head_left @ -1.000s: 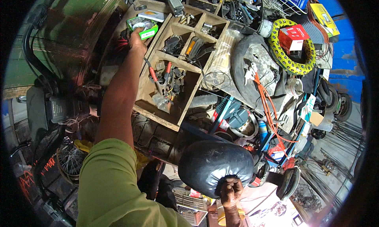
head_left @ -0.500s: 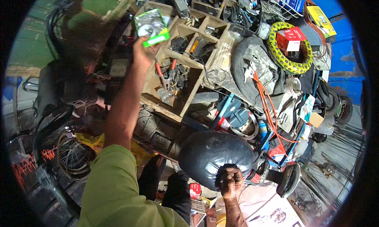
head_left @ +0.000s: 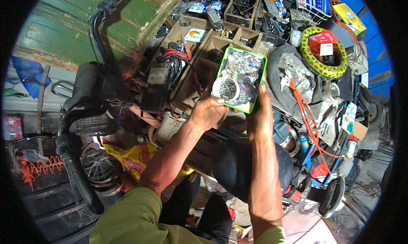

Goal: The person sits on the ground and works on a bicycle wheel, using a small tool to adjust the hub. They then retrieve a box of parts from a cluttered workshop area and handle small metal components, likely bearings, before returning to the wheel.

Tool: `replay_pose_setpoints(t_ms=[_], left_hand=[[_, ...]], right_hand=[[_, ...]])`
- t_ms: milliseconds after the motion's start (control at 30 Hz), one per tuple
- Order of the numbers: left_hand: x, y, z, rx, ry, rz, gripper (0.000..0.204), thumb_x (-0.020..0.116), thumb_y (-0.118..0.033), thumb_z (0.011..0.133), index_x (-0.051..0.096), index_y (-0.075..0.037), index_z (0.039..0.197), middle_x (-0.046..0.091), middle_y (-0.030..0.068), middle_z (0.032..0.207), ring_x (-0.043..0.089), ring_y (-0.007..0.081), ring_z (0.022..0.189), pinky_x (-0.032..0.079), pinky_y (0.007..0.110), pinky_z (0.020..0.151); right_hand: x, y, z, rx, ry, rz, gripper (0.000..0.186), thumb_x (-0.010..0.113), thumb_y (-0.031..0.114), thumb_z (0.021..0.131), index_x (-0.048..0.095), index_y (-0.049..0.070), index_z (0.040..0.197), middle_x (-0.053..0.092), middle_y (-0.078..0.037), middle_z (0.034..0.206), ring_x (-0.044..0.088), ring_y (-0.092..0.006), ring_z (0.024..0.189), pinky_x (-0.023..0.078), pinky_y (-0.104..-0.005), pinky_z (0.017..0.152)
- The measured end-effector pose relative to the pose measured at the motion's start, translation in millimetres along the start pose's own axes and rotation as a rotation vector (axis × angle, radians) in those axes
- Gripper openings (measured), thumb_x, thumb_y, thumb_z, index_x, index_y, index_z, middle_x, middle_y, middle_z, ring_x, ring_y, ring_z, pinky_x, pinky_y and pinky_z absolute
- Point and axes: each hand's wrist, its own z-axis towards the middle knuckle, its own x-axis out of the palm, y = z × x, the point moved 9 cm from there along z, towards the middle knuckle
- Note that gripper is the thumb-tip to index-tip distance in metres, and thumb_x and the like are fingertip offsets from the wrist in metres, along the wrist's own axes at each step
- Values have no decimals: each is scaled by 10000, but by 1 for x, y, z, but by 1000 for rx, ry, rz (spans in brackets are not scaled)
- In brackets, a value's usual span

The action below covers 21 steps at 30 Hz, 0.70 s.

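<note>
A shallow green-edged tray (head_left: pixel 263 70) is held up in front of me, tilted, over the wooden parts box. Small shiny grey balls and clear plastic packets seem to fill it. At its near left corner sits a round white cup (head_left: pixel 215 89) with many dark grey balls inside. My left hand (head_left: pixel 209 112) is closed on the tray's near left corner, thumb beside the cup. My right hand (head_left: pixel 260 114) grips the right side near the lower corner; its fingers underneath are hidden.
Behind the tray is a wooden compartment box (head_left: pixel 187 97) with cables and small parts. A black rounded seat (head_left: pixel 227 169) lies below my right forearm. A yellow patterned tyre (head_left: pixel 304 48) and orange cords (head_left: pixel 304 112) lie to the right. At left stands a black handlebar (head_left: pixel 76 172).
The tray has come from the upper left toward the middle in my left hand. My right hand has risen from beside the black seat and taken hold of the tray's right side.
</note>
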Motion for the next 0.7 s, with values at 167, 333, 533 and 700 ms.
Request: replay_pose_setpoints(t_ms=[167,333,533,700], left_hand=[[-16,-29,35,1,12,276,690,706,-211,831,482,-56,1465,604,106,1385,627,258,1187,522,440,958],[-128,-90,83,3,-33,927,666,719,-281,923,445,-96,1502,620,102,1371,652,267,1174,550,412,927],[-324,-153,215,53,-465,221,391,704,-277,986,611,-68,1303,736,103,1053,727,252,916,590,388,734],[-439,-164,311,-163,-787,496,319,675,-238,984,619,-52,1236,714,106,934,708,242,795,577,373,622]], right_hand=[[27,-19,35,124,29,172,599,756,207,924,515,-27,1419,676,-139,1254,688,-234,1067,558,-370,943],[27,-33,70,121,-5,268,493,743,127,926,548,-7,1359,690,-123,1201,704,-224,1025,593,-384,918],[5,-49,116,122,-70,283,559,728,120,919,495,-9,1410,664,-141,1268,670,-245,1110,551,-395,985],[17,-65,136,169,-55,148,673,769,218,879,483,-5,1447,640,-131,1307,648,-266,1153,541,-421,1012]])
